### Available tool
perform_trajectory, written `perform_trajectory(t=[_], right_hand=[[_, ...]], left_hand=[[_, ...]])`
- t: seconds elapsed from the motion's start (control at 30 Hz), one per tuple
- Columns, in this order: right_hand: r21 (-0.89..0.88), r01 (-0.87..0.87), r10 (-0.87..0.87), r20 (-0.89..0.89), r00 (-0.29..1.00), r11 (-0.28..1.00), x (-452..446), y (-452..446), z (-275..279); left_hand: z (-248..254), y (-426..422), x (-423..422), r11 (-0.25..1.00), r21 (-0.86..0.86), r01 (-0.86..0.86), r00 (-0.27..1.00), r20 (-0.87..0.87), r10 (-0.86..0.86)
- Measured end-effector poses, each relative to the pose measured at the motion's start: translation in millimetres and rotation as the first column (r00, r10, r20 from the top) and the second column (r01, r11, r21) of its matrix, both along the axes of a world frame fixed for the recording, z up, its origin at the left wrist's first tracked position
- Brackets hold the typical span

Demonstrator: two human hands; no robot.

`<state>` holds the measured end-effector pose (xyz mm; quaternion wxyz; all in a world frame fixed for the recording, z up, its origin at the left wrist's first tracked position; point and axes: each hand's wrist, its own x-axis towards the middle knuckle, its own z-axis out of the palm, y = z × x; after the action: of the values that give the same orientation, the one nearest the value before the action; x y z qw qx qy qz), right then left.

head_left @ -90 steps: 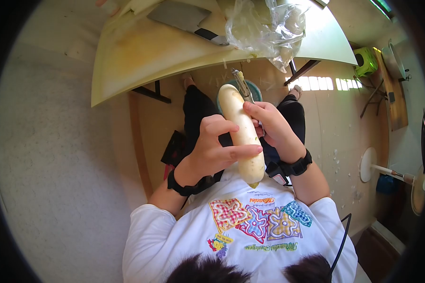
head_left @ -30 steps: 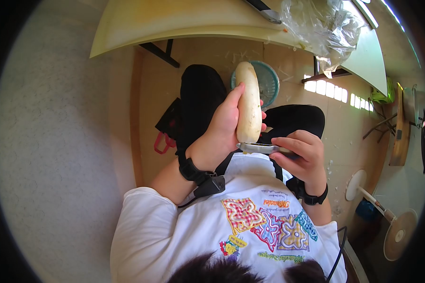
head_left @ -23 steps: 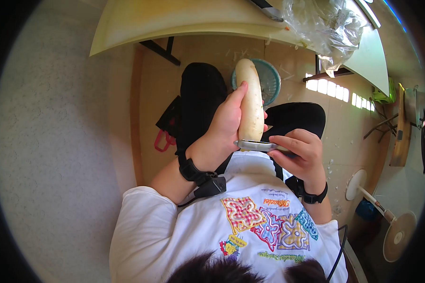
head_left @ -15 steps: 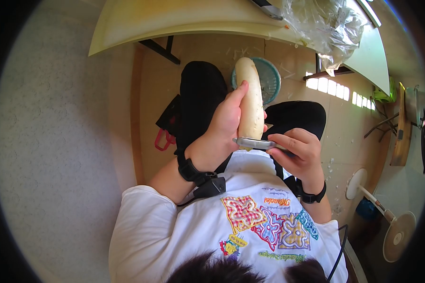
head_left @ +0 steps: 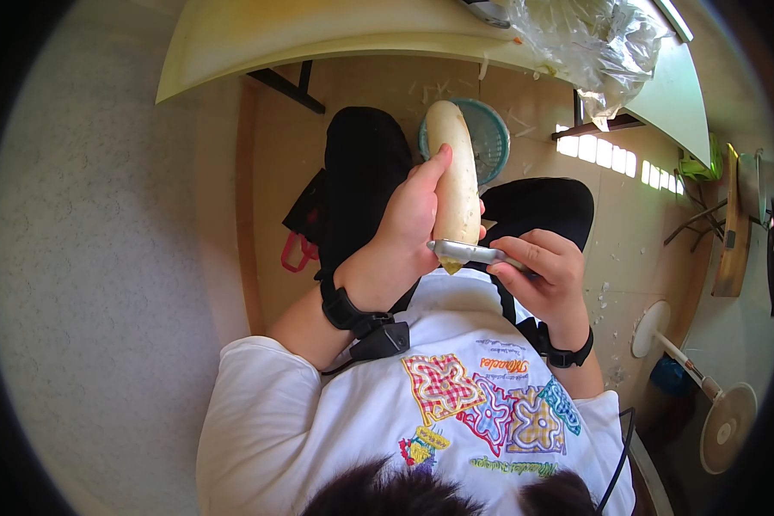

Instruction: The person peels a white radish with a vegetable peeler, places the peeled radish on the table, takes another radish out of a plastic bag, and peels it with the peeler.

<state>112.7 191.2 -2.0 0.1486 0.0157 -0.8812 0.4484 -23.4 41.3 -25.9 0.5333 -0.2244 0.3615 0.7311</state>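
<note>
A long white radish (head_left: 457, 172) points away from me over my lap, its yellowish tip near my shirt. My left hand (head_left: 413, 202) is wrapped round it, thumb along the near left side and fingertips showing on the right. In my right hand (head_left: 546, 271) is a silver peeler (head_left: 473, 252), its handle closed in the fingers. The peeler's head lies across the radish close to the yellowish end. Beyond the radish, a teal plastic basket (head_left: 493, 142) stands on the floor, partly hidden by it.
A pale table (head_left: 361, 30) spans the top, holding a clear plastic bag (head_left: 589, 52) and a dark-handled tool (head_left: 488, 12). Thin white peelings (head_left: 518, 120) lie on the floor. A white fan (head_left: 728, 427) stands at the right, and a dark bag with pink handles (head_left: 299, 252) at the left.
The peeler has shifted slightly up along the radish, away from its yellowish end, and more of that tip shows. My left hand keeps its hold. The view has moved a little.
</note>
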Motion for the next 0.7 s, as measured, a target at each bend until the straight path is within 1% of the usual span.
perform_trajectory(t=[0.17, 0.3, 0.37, 0.4, 0.47, 0.5, 0.57, 0.7], right_hand=[[-0.008, -0.002, 0.002, 0.006, 1.0, 1.0, 0.2, -0.4, 0.1], [-0.013, 0.017, -0.016, 0.016, 1.0, 1.0, 1.0, -1.6, -0.9], [-0.014, 0.031, -0.031, 0.023, 0.999, 0.999, 1.9, -1.3, -0.9], [-0.035, 0.036, -0.035, 0.032, 0.999, 0.999, 1.1, -0.4, 0.3], [-0.057, 0.04, -0.037, 0.041, 0.998, 0.998, -0.8, 0.4, 2.0], [-0.057, 0.035, -0.033, 0.037, 0.999, 0.998, -1.3, 0.0, 2.6], [-0.053, 0.033, -0.031, 0.035, 0.999, 0.998, -0.9, 0.3, 3.7], [-0.05, 0.037, -0.035, 0.025, 0.999, 0.998, -0.3, -1.4, 1.3]], left_hand=[[-0.2, 0.5, 0.9, 0.999, 0.0, -0.036, 0.998, -0.047, 0.036], [1.1, -0.9, 1.0, 1.0, -0.01, -0.023, 0.998, -0.052, 0.023], [4.7, 0.6, 3.6, 0.998, -0.062, -0.033, 0.999, -0.04, 0.031], [6.2, 2.1, 5.3, 0.998, -0.062, -0.033, 0.999, -0.039, 0.03], [8.2, 4.4, 7.9, 0.994, -0.059, -0.09, 0.995, -0.037, 0.088], [8.5, 2.6, 7.3, 0.994, -0.06, -0.09, 0.995, -0.036, 0.088], [9.3, -0.8, 5.1, 0.999, -0.013, -0.032, 0.999, -0.041, 0.032], [10.2, 1.4, 6.5, 0.997, -0.02, -0.075, 0.993, -0.088, 0.073]])
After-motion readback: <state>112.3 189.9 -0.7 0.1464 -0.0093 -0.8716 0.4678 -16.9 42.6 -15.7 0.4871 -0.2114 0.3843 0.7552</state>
